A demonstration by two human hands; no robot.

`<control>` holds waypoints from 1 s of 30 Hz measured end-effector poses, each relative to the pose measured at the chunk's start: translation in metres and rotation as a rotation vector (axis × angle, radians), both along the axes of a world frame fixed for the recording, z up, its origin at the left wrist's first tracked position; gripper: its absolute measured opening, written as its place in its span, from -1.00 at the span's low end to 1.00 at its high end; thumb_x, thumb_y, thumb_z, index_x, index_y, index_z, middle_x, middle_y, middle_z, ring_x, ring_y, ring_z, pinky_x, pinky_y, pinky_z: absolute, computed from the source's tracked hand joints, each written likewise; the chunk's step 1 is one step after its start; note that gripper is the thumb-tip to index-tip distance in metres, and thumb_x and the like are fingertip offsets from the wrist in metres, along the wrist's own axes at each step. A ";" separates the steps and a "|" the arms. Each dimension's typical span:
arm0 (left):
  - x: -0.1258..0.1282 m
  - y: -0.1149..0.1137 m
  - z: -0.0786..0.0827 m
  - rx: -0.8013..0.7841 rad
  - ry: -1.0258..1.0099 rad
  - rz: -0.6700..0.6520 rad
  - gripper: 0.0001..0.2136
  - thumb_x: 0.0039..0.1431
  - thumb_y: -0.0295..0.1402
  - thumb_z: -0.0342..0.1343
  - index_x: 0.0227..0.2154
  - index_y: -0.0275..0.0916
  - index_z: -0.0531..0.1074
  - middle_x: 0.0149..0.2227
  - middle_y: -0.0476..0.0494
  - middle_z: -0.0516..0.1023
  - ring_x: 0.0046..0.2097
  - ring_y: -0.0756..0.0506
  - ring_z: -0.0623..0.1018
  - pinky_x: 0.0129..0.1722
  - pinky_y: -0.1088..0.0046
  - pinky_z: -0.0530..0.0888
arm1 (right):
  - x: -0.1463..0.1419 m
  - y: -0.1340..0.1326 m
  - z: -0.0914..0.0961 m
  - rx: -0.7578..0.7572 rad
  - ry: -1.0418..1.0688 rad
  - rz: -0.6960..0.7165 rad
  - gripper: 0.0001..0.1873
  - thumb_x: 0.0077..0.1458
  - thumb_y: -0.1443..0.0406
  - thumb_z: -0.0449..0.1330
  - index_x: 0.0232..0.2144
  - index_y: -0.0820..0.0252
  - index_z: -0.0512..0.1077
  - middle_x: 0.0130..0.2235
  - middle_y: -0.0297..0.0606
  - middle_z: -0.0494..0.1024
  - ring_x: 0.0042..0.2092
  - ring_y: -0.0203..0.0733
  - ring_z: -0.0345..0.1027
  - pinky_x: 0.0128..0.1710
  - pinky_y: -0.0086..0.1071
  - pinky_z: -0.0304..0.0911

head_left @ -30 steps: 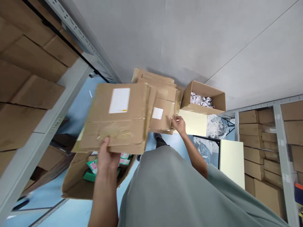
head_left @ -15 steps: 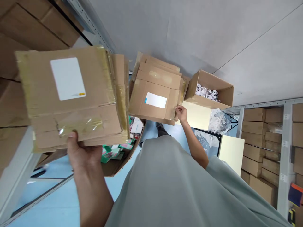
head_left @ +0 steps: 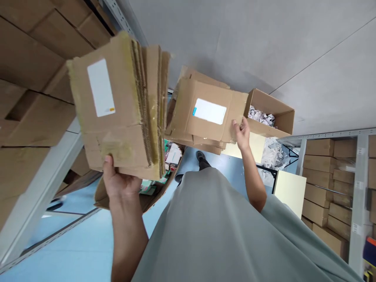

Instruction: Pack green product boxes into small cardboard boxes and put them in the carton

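Note:
My left hand (head_left: 122, 178) grips a thick bundle of flattened cardboard boxes (head_left: 126, 137) by its lower edge, thumb on the front. The front sheet has a white label (head_left: 101, 88) and strips of yellowed tape; the bundle is tilted, showing its layered edges. To the right, my right hand (head_left: 242, 131) pinches the right edge of another flattened cardboard box (head_left: 202, 127) that bears a white label (head_left: 210, 111) with a blue mark. Beneath and behind that sheet lie more flattened boxes (head_left: 210, 149), mostly covered by it.
An open carton (head_left: 284, 121) with crumpled paper stands at the right by the wall. Below the bundle, a large carton (head_left: 101, 196) holds small green and white packs. Boxed shelves rise left (head_left: 32, 113) and right (head_left: 319, 162). A cream panel (head_left: 289, 192) is near my right elbow.
My right hand has lifted the labelled box's right side and moved it right and slightly up. My left hand's bundle has shifted right and turned, showing more of its edges.

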State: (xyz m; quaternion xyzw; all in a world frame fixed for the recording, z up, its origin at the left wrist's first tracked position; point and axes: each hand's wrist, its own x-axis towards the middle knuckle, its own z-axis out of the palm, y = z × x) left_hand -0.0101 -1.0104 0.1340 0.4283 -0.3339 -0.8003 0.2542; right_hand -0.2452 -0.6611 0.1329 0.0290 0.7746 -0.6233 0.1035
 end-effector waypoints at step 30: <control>-0.061 0.114 -0.070 0.401 -0.179 -0.297 -0.59 0.25 -0.27 0.52 0.12 -0.08 0.63 0.22 -0.25 0.74 0.40 -0.22 0.63 0.32 0.32 0.64 | 0.034 -0.007 -0.057 -0.139 -0.160 -0.008 -0.20 0.17 -0.22 0.39 0.26 0.12 0.53 0.33 -0.04 0.66 0.42 0.10 0.45 0.42 -0.08 0.42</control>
